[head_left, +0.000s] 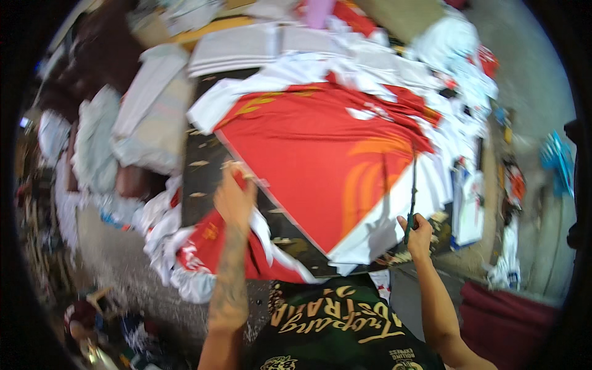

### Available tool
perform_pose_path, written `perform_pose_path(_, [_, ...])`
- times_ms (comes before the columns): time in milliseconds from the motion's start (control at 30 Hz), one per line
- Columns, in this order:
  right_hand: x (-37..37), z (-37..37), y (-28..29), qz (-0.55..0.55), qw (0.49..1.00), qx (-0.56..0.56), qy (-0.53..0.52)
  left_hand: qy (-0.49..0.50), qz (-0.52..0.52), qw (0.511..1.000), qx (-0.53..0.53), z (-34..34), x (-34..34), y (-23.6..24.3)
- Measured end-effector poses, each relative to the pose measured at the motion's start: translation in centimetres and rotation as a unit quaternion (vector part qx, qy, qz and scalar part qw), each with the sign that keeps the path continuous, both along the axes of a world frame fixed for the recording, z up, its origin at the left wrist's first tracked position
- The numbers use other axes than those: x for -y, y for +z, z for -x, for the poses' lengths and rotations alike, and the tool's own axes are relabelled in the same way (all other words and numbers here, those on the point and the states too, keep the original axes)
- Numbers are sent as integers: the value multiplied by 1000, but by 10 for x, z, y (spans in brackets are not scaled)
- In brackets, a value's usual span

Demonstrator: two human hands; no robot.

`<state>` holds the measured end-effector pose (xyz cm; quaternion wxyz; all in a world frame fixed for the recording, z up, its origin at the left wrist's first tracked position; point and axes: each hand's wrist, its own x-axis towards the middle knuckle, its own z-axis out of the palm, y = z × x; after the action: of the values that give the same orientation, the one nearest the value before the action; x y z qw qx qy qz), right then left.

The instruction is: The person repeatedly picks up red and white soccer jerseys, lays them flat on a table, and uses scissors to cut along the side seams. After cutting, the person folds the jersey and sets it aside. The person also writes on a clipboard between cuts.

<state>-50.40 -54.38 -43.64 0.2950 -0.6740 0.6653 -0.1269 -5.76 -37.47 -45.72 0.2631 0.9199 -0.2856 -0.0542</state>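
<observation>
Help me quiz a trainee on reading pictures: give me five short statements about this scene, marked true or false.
1. The right hand holds scissors. True.
2. The red cloth has an orange print toward its right side. True.
3. The left hand is on the orange print. False: it is by the red cloth's left edge.
4. The white stack lies nearer the person than the red cloth. False: it lies beyond it.
5. The scissors point toward the person. False: they point away.

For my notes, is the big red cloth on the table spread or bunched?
Mostly spread: the big red cloth lies broad and flat across the table, with wrinkles toward its far side.
</observation>
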Motion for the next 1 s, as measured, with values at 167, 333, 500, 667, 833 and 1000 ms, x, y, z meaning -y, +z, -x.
perform_pose_path(167, [11, 157, -8, 85, 970, -218, -59, -226, -108, 959, 136, 107, 101, -52])
perform_pose_path(333, [13, 221, -39, 109, 983, -138, -49, -502, -111, 852, -100, 224, -68, -68])
perform_pose_path(500, [37, 193, -30, 144, 984, -79, -65, -216, 9, 976, 1, 93, -189, -73])
perform_pose_path(667, [39, 35, 8, 183, 940, -167, 236, -123, -61, 990, -36, 128, -106, -107])
perform_pose_path(833, [7, 9, 5, -193, 793, 244, 524, 42, 277, 879, -386, 205, -29, -49])
perform_pose_path(1000, [57, 38, 22, 104, 797, 357, 476, 90, 446, 660, -598, 292, 38, 47])
